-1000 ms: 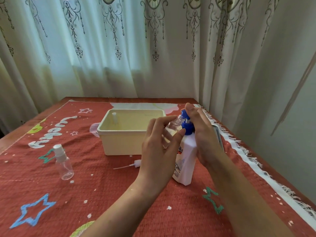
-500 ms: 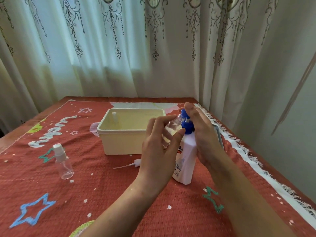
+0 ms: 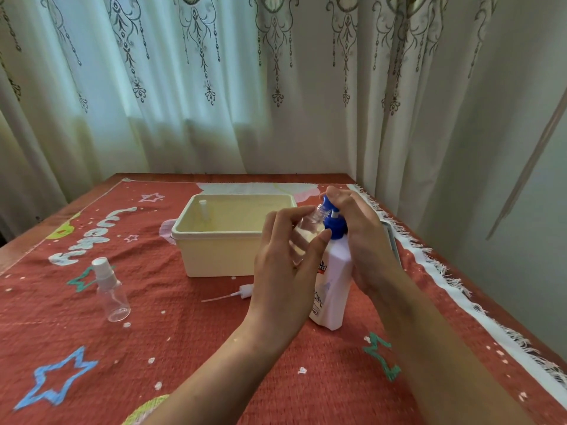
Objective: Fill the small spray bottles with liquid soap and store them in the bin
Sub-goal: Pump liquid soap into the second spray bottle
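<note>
Left hand (image 3: 285, 271) grips small bottle (image 3: 306, 233); right hand (image 3: 365, 240) presses pump (image 3: 333, 222) near cloth's fringed edge (image 3: 432, 265).

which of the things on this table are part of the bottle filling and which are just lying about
In the job: left hand holding the open small bottle; right hand on the blue pump of the soap bottle; loose spray head; capped spray bottle; bin.

Lying about: tablecloth; curtains; grey object behind the right hand.
</note>
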